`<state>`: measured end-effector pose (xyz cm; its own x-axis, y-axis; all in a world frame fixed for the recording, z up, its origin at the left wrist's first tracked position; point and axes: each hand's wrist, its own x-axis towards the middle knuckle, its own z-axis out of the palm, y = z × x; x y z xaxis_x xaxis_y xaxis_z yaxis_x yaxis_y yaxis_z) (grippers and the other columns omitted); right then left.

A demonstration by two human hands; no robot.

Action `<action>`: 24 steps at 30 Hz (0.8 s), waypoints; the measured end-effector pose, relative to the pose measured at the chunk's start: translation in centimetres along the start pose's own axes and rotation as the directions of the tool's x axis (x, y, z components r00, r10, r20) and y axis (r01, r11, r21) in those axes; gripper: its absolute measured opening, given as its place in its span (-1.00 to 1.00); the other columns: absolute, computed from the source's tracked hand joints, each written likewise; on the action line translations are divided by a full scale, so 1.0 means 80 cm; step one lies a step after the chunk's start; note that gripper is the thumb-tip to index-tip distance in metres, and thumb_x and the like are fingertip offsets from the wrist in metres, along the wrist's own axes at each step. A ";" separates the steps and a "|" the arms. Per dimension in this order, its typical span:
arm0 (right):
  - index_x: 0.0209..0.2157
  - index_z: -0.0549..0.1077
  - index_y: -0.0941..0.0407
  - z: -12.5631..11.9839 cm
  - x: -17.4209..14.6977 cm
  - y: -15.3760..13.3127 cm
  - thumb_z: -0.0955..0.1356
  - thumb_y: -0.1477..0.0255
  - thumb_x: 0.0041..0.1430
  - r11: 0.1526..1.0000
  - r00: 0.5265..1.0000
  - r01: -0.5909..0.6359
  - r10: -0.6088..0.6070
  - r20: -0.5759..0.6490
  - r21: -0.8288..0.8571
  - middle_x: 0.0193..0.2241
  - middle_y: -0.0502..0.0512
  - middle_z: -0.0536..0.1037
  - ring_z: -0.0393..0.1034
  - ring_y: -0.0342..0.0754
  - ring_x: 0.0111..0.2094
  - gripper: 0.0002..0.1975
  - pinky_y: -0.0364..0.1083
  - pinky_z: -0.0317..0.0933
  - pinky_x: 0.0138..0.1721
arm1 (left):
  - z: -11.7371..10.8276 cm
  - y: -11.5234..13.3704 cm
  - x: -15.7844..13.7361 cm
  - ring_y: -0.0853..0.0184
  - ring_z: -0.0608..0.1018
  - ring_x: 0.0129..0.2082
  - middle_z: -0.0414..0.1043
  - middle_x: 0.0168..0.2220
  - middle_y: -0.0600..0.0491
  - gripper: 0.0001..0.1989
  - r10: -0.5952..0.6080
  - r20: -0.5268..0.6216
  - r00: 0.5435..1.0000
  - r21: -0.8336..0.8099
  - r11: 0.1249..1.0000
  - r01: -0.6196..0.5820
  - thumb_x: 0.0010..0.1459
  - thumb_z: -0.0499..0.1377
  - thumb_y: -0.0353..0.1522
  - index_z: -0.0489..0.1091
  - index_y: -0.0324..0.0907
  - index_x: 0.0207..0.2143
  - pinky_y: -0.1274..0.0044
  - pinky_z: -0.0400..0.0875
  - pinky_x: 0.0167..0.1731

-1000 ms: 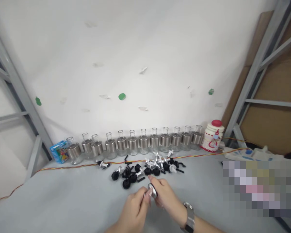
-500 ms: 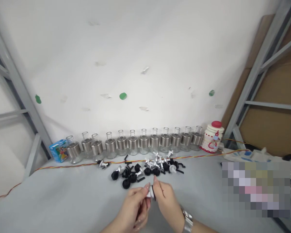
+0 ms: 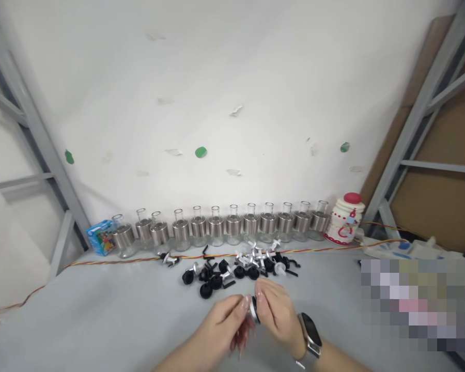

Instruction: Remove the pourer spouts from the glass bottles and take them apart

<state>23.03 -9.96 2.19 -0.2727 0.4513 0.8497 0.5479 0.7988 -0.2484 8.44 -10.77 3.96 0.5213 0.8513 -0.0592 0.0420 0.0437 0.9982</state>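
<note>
Silver-black piece [image 3: 254,310] between fingers [image 3: 242,308]; blue box [image 3: 102,238] print too small.

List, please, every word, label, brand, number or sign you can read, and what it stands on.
No text can be read.
Box: print too small and blurred.
Jar: decorated, no legible lettering.
Watch: dark screen, nothing readable.
Held part, bottles: no lettering visible.
Pixelated patch: unreadable.

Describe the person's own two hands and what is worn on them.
The left hand is ungloved, with no watch, bracelet or sleeve in view. The right hand is ungloved too; behind it sits a silver-grey wristwatch with a dark, roughly rectangular face and a metallic-looking band. No sleeve shows there either.
</note>
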 end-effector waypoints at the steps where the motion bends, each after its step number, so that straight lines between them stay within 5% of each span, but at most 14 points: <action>1: -0.56 0.14 0.12 -0.003 0.001 0.002 0.09 0.62 0.12 1.000 1.000 0.022 -0.022 0.011 -0.003 -0.66 -0.03 0.16 0.05 -0.15 -0.58 -0.77 -0.14 -0.03 -0.54 | -0.006 0.006 -0.003 0.53 0.28 -0.69 0.22 -0.66 0.17 -0.64 0.006 0.088 0.996 0.061 0.998 -0.012 0.09 -0.05 -0.12 0.24 -0.22 -0.53 0.69 0.15 -0.69; 3: -0.57 0.14 0.12 -0.008 0.003 0.005 0.09 0.62 0.12 0.998 0.998 0.055 -0.054 0.039 -0.028 -0.66 -0.02 0.17 0.05 -0.14 -0.57 -0.77 -0.13 -0.04 -0.54 | -0.017 0.017 -0.007 0.49 0.35 -0.60 0.28 -0.56 0.14 -0.73 0.007 0.220 0.975 0.213 0.976 -0.055 0.11 -0.02 -0.19 0.27 -0.21 -0.45 0.66 0.21 -0.60; 5: -0.58 0.15 0.12 -0.010 0.005 0.008 0.10 0.62 0.11 0.994 0.995 0.085 -0.080 0.066 -0.075 -0.67 -0.02 0.17 0.05 -0.14 -0.58 -0.77 -0.13 -0.06 -0.55 | -0.024 0.023 -0.010 0.43 0.39 -0.51 0.33 -0.46 0.11 -0.84 0.060 0.232 0.971 0.451 0.878 -0.162 0.10 0.02 -0.28 0.29 -0.19 -0.39 0.62 0.25 -0.50; 9: -0.63 0.14 0.12 -0.006 0.007 0.013 0.12 0.61 0.09 0.970 0.979 0.178 -0.157 0.133 -0.166 -0.69 -0.02 0.18 0.02 -0.14 -0.59 -0.75 -0.12 -0.10 -0.57 | -0.023 0.016 -0.010 0.30 0.39 -0.35 0.36 -0.35 0.02 -0.89 0.252 0.177 0.951 0.867 0.419 -0.272 0.09 0.01 -0.42 0.31 -0.19 -0.33 0.50 0.24 -0.32; 11: -0.64 0.14 0.11 -0.004 0.006 0.015 0.12 0.61 0.08 0.958 0.971 0.214 -0.187 0.151 -0.190 -0.70 -0.01 0.18 0.01 -0.13 -0.59 -0.74 -0.12 -0.12 -0.57 | -0.020 0.009 -0.009 0.29 0.39 -0.33 0.37 -0.34 0.00 -0.88 0.257 0.197 0.946 0.905 0.323 -0.277 0.10 0.00 -0.44 0.32 -0.21 -0.34 0.50 0.25 -0.31; 19: -0.63 0.14 0.12 -0.003 -0.004 0.002 0.09 0.63 0.03 0.949 0.955 0.287 -0.273 0.118 -0.131 -0.71 0.00 0.17 -0.01 -0.13 -0.60 -0.76 -0.10 -0.14 -0.59 | -0.022 0.008 -0.012 0.48 0.39 -0.50 0.37 -0.48 0.14 -0.90 0.141 0.298 0.944 0.714 0.623 -0.319 0.04 0.11 -0.36 0.36 -0.20 -0.48 0.71 0.23 -0.50; 21: -0.62 0.13 0.11 -0.004 -0.007 -0.002 0.08 0.64 0.03 0.952 0.954 0.290 -0.279 0.114 -0.099 -0.71 0.00 0.16 0.00 -0.13 -0.61 -0.76 -0.10 -0.14 -0.59 | -0.023 0.006 -0.013 0.50 0.37 -0.53 0.35 -0.53 0.15 -0.86 0.171 0.318 0.932 0.731 0.581 -0.356 0.05 0.09 -0.43 0.34 -0.21 -0.55 0.72 0.21 -0.51; 24: -0.63 0.12 0.11 -0.002 -0.010 -0.006 0.09 0.63 0.04 0.949 0.945 0.306 -0.293 0.142 -0.079 -0.71 0.00 0.16 0.01 -0.13 -0.61 -0.76 -0.10 -0.12 -0.59 | -0.023 -0.004 -0.013 0.48 0.37 -0.56 0.34 -0.57 0.13 -0.85 0.270 0.358 0.894 0.822 0.363 -0.439 0.03 0.07 -0.50 0.32 -0.22 -0.58 0.69 0.19 -0.54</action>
<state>23.12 -10.77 1.71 -0.5309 0.2488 0.8100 0.4987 0.8646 0.0613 6.31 -10.75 3.75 0.7827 0.5852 0.2121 0.4868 -0.7879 0.3773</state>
